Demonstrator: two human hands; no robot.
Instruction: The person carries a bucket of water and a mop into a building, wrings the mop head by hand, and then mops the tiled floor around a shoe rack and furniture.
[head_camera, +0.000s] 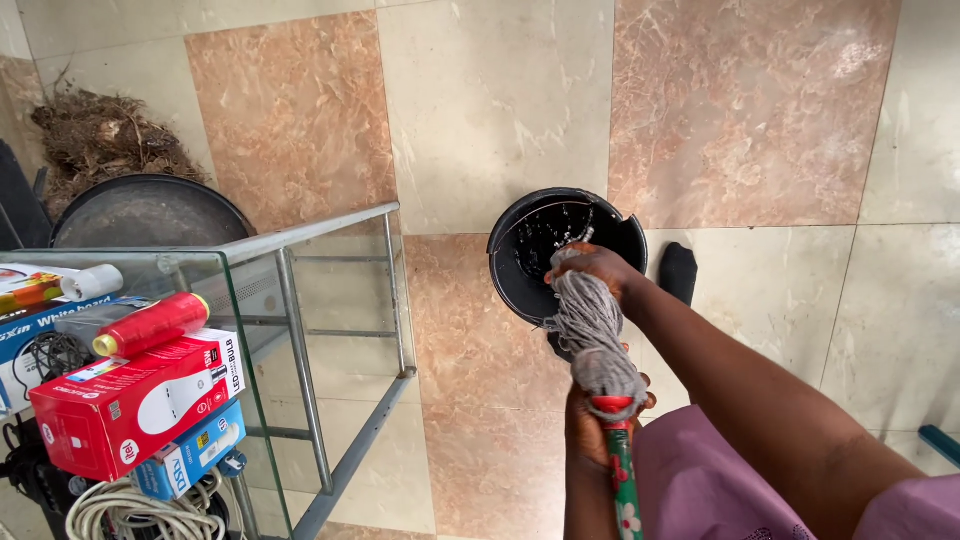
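A mop with twisted grey strands, a red collar and a green patterned handle hangs over a black bucket that stands on the tiled floor. My right hand is closed around the tips of the strands, right above the bucket's opening. Lower in view, my left hand grips the mop where the strands meet the red collar. Between the two hands the strands are wound tight. The inside of the bucket looks wet and dark.
A glass-topped metal-frame table stands at the left, bearing a red box, a blue box, a red thread spool and coiled cables. Behind it lie a round black pan and a dry plant heap. A dark sock-like thing lies by the bucket.
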